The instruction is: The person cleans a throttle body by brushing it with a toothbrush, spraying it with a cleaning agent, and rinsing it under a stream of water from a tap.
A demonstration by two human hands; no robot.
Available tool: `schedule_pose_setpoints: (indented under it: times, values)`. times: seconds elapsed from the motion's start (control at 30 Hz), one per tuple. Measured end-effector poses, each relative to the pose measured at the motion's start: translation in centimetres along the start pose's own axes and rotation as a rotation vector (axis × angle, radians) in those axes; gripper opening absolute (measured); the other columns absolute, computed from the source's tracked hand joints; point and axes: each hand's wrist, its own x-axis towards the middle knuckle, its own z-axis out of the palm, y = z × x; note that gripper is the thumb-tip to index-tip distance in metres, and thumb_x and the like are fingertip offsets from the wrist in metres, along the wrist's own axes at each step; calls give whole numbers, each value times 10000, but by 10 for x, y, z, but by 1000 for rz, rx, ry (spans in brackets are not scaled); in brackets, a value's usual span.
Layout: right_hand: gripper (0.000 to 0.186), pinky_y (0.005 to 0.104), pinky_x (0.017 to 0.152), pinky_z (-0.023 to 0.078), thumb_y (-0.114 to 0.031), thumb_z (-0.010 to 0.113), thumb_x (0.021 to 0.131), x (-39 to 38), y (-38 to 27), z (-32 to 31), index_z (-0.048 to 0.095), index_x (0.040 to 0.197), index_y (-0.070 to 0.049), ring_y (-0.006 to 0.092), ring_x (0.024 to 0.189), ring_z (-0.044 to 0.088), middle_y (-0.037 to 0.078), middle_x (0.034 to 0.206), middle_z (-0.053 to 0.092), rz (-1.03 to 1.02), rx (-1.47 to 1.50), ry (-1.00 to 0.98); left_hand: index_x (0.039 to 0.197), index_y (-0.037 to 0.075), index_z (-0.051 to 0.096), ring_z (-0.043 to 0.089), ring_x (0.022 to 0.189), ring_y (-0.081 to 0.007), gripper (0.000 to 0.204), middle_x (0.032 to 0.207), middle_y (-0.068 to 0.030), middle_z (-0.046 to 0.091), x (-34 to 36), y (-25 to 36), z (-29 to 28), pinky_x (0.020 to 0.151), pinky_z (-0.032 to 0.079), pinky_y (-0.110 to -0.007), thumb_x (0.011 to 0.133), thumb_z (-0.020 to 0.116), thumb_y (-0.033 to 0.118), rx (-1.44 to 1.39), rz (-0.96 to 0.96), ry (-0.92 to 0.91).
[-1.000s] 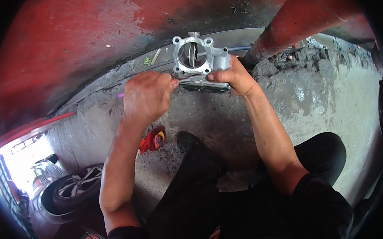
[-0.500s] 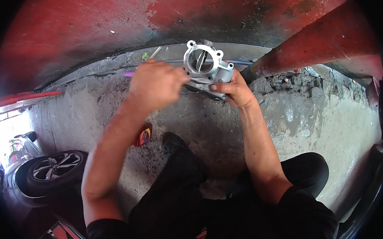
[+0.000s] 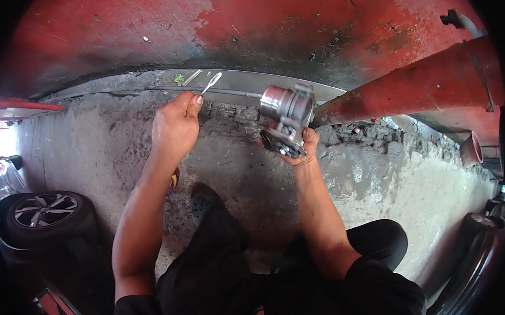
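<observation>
My left hand (image 3: 175, 121) is closed in a pinch on a slim tool (image 3: 212, 81) with a pale oval head, held up left of the metal part. My right hand (image 3: 304, 152) grips a silver metal throttle body (image 3: 288, 108) from below, tilted so that its round barrel faces up and left and its dark underside shows. The part is slightly blurred, and most of the fingers under it are hidden. The two hands are apart, and the tool does not touch the part.
Red painted wall (image 3: 258, 22), red pipe (image 3: 418, 88) at right, concrete ground (image 3: 377, 180) with a thin rod and ledge along the wall, wheel (image 3: 46, 211) at left, red bucket-like object (image 3: 471, 148) at right. A red-yellow item is partly behind my left forearm; my legs fill the bottom.
The throttle body has turned over, its open bore no longer facing me, and sits lower. My left hand has drawn away from it leftward, with the slim tool now showing.
</observation>
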Motion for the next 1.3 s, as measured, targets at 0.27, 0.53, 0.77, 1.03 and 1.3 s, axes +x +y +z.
schedule_pose_setpoints:
  times: [0.27,0.53,0.77,1.03,1.3]
  values:
    - [716,599,869,519,-315,804,644,7,11,-3,580,1253,-12,402,985,652,216,1071,682,48,-77,46,845,36,590,523,589,-312,347,649,-164,554,-20,50,8,599,439,-409,994,519,342,-108,178,-252]
    - [757,496,926,551,-255,806,619,5,2,8,547,1276,18,366,980,680,223,1094,672,60,-203,152,843,66,589,618,710,-458,266,700,-207,634,-19,61,20,658,487,-558,970,522,289,114,337,-125]
    - [761,423,935,542,-200,793,629,7,-2,34,509,1301,16,292,1012,669,162,1154,656,-10,-414,239,800,71,570,651,597,-361,236,633,-157,644,-34,51,19,600,520,-497,950,543,252,389,476,-70]
    - [713,354,875,536,-194,809,623,2,-8,32,558,1257,12,226,967,664,93,1092,677,-33,-583,340,843,58,607,671,642,-366,278,648,-181,654,-39,49,22,632,528,-489,970,497,280,394,411,-139]
    - [747,369,884,544,-184,841,603,-3,-20,20,547,1261,9,231,989,665,99,1120,670,-15,-556,305,824,70,611,648,624,-383,265,663,-178,641,-36,30,18,603,508,-491,954,545,291,289,459,-147]
